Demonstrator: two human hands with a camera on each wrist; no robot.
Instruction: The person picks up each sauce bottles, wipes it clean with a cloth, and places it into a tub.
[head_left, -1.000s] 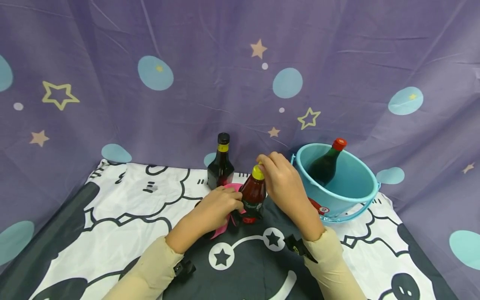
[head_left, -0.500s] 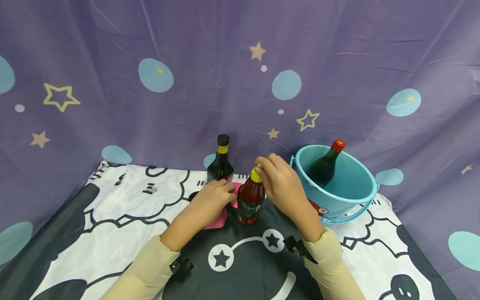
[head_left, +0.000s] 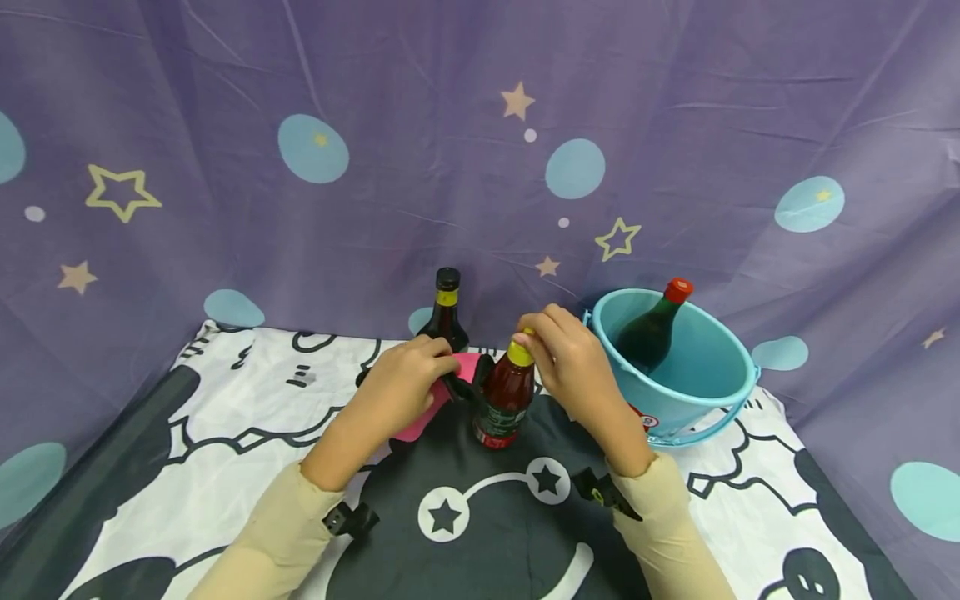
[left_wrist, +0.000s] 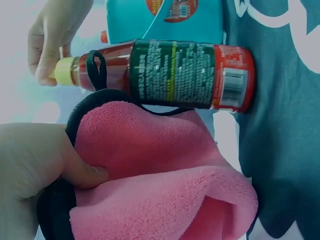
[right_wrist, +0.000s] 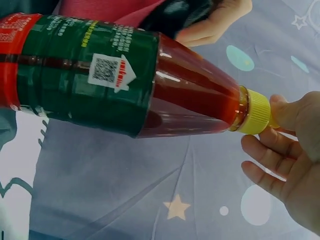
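A sauce bottle (head_left: 504, 400) with red sauce, a green label and a yellow cap (right_wrist: 256, 111) stands slightly tilted near the middle of the bed-like printed cloth. My right hand (head_left: 573, 362) pinches the tip of that cap between thumb and fingers. To the bottle's left, my left hand (head_left: 405, 379) grips a pink towel (left_wrist: 150, 140) with black edging, the thumb pressing on its plush side. In the left wrist view, the towel's black loop overlaps the bottle's shoulder. Part of the towel is hidden under the left hand in the head view.
Behind the left hand stands a dark bottle (head_left: 445, 321) with a black cap. At the right, a light-blue bucket (head_left: 637, 392) holds a green bottle (head_left: 651, 332) with a red cap. A purple curtain (head_left: 420, 142) hangs behind.
My left hand has drawn the pink towel off the bottle's side, moving left and slightly back. The right hand stays at the yellow cap, and the bottle has shifted only a little.
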